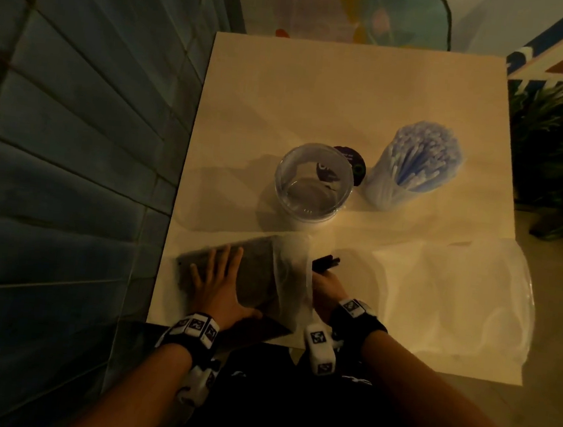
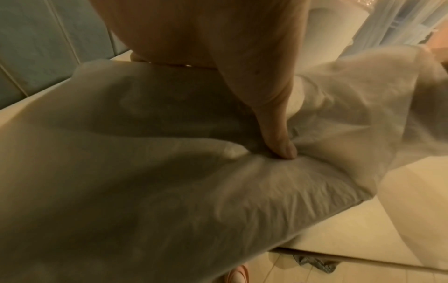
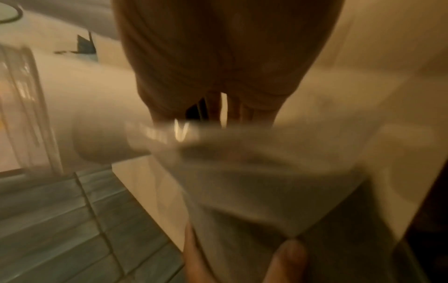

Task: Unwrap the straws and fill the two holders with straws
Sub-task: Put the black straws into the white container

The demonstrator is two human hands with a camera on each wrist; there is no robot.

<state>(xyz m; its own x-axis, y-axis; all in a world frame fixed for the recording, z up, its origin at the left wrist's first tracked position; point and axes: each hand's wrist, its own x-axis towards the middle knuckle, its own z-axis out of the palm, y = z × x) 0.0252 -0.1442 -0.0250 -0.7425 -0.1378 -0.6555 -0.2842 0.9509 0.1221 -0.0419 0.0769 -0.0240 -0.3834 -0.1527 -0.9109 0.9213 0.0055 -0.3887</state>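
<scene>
A pack of dark straws in a cloudy plastic bag point(image 1: 257, 273) point(image 2: 145, 181) lies at the table's near left corner. My left hand point(image 1: 215, 282) rests flat on it with fingers spread, and the thumb point(image 2: 278, 137) presses into the plastic. At the bag's loose end my right hand point(image 1: 326, 286) grips a small bunch of black straws point(image 1: 326, 263); the right wrist view is blurred. An empty clear holder point(image 1: 314, 182) stands mid-table. Right of it a second holder point(image 1: 415, 164) is packed with white and blue straws.
A dark round lid point(image 1: 354, 160) lies behind the clear holder. A flattened empty plastic wrapper point(image 1: 454, 299) covers the table's near right part. A blue tiled wall point(image 1: 75, 124) runs along the pale table point(image 1: 319, 89) on the left; a plant point(image 1: 561, 154) stands at the right.
</scene>
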